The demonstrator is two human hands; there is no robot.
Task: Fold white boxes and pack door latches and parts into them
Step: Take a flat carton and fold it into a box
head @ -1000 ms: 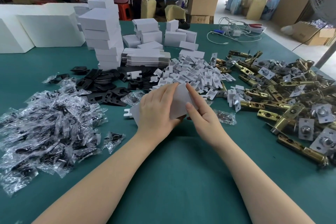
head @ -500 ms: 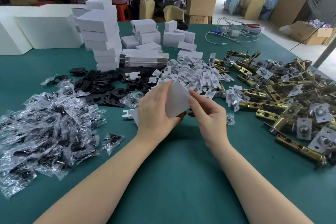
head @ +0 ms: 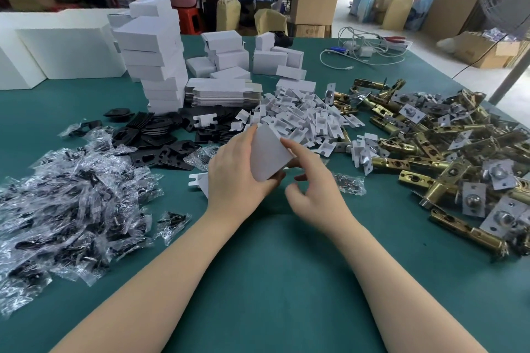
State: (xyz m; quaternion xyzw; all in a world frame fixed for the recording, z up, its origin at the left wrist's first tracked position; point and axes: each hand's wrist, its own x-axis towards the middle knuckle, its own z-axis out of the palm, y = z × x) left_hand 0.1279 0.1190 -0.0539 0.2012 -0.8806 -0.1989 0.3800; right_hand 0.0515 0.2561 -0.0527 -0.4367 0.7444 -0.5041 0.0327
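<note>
**One box in the hands, much work still waiting**

The left hand (head: 238, 172) holds a white box (head: 268, 156) a little above the green surface (head: 272, 281). Its grip is closed around the card, with the thumb on the near side and the fingers behind. The box looks opened into shape, but I cannot tell if its end flaps are already closed. The right hand (head: 312, 180) holds nothing; its grip is loose and half open, and the forefinger touches the right edge of the box, probably to press a flap or a corner.

Some of the task seems done: a tall stack of folded boxes (head: 156, 57) stands at the far left, and more folded boxes (head: 226, 49) lie beside it. Whether they are already filled is not visible.

A lot is left, in my judgement. A pile of flat box blanks (head: 223, 93) waits behind the hands. To the right lies a big heap of brass door latches (head: 447, 152), to the left many small plastic bags of parts (head: 68, 189), and between them black plates (head: 155, 140) and white card inserts (head: 301, 117).
</note>
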